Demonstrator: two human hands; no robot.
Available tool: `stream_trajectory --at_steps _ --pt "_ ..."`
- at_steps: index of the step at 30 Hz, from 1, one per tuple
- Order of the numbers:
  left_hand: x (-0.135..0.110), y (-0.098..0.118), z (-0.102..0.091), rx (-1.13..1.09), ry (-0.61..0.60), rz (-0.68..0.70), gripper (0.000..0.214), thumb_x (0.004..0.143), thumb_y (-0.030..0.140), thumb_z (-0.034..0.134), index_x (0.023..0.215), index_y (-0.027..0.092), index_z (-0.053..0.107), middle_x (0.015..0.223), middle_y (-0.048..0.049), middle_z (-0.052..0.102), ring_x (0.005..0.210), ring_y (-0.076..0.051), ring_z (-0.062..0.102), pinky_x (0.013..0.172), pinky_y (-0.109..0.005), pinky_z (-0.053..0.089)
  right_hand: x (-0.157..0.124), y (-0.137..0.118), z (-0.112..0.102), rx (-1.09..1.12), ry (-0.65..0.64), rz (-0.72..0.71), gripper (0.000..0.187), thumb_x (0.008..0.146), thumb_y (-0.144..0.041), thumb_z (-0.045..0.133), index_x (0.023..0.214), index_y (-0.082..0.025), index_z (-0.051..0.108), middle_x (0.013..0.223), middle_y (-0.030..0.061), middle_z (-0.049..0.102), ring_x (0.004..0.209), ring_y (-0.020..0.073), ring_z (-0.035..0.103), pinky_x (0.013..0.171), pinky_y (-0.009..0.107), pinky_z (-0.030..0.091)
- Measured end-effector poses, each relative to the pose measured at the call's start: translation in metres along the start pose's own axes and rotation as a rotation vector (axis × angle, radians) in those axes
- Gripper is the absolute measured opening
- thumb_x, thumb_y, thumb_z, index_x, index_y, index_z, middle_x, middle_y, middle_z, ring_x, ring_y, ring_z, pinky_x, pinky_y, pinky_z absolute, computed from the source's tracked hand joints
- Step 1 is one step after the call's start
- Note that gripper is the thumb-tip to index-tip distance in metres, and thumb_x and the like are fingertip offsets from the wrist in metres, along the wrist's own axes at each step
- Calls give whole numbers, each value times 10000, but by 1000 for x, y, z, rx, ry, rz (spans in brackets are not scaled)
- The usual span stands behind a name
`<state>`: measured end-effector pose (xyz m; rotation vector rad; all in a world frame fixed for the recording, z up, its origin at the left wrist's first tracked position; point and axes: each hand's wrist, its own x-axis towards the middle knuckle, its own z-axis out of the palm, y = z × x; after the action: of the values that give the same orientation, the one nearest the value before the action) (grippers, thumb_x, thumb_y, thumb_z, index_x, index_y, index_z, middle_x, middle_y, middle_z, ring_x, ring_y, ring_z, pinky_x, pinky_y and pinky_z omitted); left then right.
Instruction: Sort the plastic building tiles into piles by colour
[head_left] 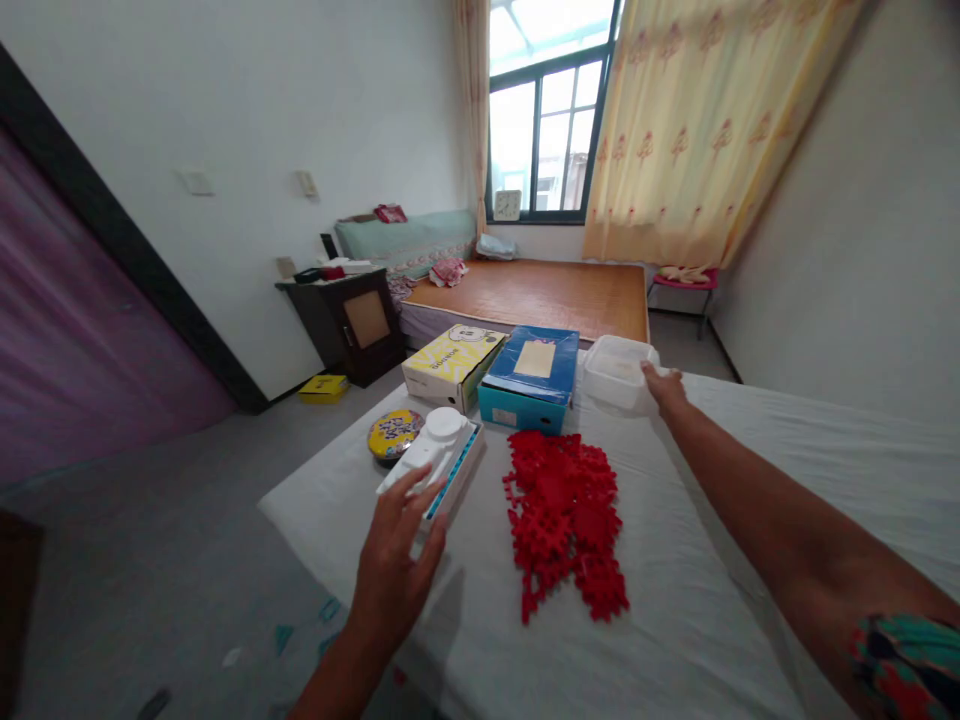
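Observation:
My right hand [667, 390] reaches to the far side of the white-covered table and grips the near right rim of a translucent plastic container [616, 388]. My left hand [397, 560] is over the left part of the table, fingers apart and holding nothing. Its fingertips are at the near end of a long white box with a blue strip [459, 465], on which a white piece with a round top [444, 424] lies; whether they touch it I cannot tell. A pile of red interlocking plastic pieces [559, 510] spreads between my arms.
A blue shoebox [531, 375] and a yellow-and-white box [454, 362] stand at the table's far edge. A round yellow tin [395, 434] sits left of the white box. Blue scraps [283, 638] lie on the floor. Beyond are a bed [525, 290] and a dark cabinet [337, 325].

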<state>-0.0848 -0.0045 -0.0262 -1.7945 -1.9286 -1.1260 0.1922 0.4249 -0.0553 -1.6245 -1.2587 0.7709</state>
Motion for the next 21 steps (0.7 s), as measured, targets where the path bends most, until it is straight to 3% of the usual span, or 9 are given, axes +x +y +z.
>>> stream_trajectory --at_steps 2,3,7,10,13,16,19,21 --pt "-8 -21 -1 106 52 -127 528 872 325 590 1367 210 446 1398 -144 448 1315 -303 425 1076 -514 398 -2 -1 -6 -132 115 -76 550 814 -387 573 1300 -154 465 1275 170 565 1197 312 526 1055 500 363" --pt "-12 -30 1 132 50 -192 628 851 380 611 1405 180 391 1422 -169 415 1338 -327 390 1087 -538 374 -8 -3 -8 -152 114 -131 562 810 -356 570 1321 -151 456 1316 164 542 1207 300 521 1071 473 352" --pt "-25 -49 18 113 -59 -394 910 772 501 665 1477 138 218 1464 -210 340 1373 -364 331 1095 -556 345 -64 -27 -10 -20 -102 -452 552 781 -270 574 1315 -163 485 1340 141 536 1071 248 593 1002 410 427" --pt "-22 -45 28 103 -111 -470 1004 733 503 700 1497 175 136 1486 -199 295 1390 -364 301 1060 -547 383 -129 -49 -1 108 -344 -563 480 774 -291 601 1247 -222 557 1252 98 603 1029 245 595 944 418 468" --pt "-15 -36 31 131 -111 -513 1008 728 463 707 1504 207 116 1463 -188 307 1372 -365 319 1013 -544 421 -189 -65 21 10 -582 -769 455 817 -339 590 1258 -230 568 1203 88 635 1083 259 566 982 445 433" --pt "-13 -30 31 118 -108 -495 968 725 413 705 1496 201 159 1416 -187 340 1336 -360 357 1002 -535 430 -231 -75 52 -138 -722 -980 576 836 -405 593 1358 -183 496 1328 122 565 1207 291 487 1041 463 362" --pt "-20 -28 33 55 -112 -432 970 711 386 709 1493 190 168 1405 -186 341 1337 -356 351 1015 -538 422 -256 -84 81 -269 -789 -988 739 805 -472 638 1435 -168 403 1398 148 505 1238 323 447 1015 464 369" --pt "-25 -29 33 4 -106 -397 987 708 388 709 1495 175 154 1407 -187 334 1350 -356 335 1041 -547 398 -264 -90 92 -346 -836 -942 737 800 -494 647 1426 -178 421 1338 146 560 1192 324 483 967 445 403"
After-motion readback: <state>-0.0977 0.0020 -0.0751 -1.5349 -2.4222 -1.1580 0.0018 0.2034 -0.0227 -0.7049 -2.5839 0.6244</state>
